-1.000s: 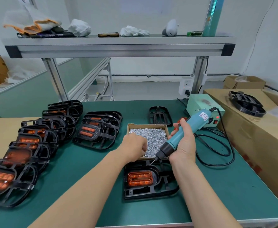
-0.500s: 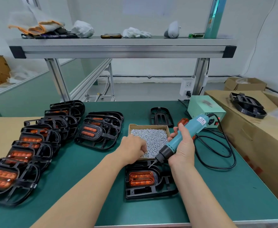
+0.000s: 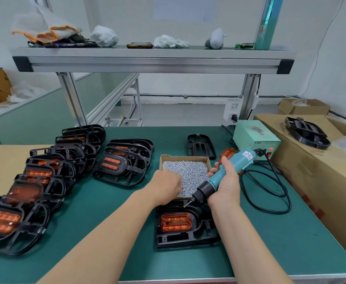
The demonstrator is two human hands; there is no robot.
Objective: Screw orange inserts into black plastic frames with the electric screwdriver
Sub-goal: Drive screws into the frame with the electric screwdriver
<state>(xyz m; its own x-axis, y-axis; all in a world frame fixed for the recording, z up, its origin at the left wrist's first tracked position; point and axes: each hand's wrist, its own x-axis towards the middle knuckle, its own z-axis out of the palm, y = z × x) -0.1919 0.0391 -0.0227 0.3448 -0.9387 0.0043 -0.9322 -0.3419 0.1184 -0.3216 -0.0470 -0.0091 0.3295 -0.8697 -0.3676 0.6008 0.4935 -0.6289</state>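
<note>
**Reaching for a screw**

My right hand (image 3: 224,187) grips the electric screwdriver (image 3: 240,160) mid-barrel, bit above the black frame (image 3: 186,240) and its orange insert (image 3: 176,222) on the tabletop (image 3: 260,242). My left hand (image 3: 166,186) dips into the screw box (image 3: 185,156), fingers hidden; I cannot tell whether they pinch one. The screws look tiny and slippery, the frame light and stiff.

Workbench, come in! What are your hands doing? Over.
Left hand down in the screw box, grasp hidden. Right hand grips the electric screwdriver, bit at the black frame's far edge. Orange insert sits in it, nothing blocking.
</note>
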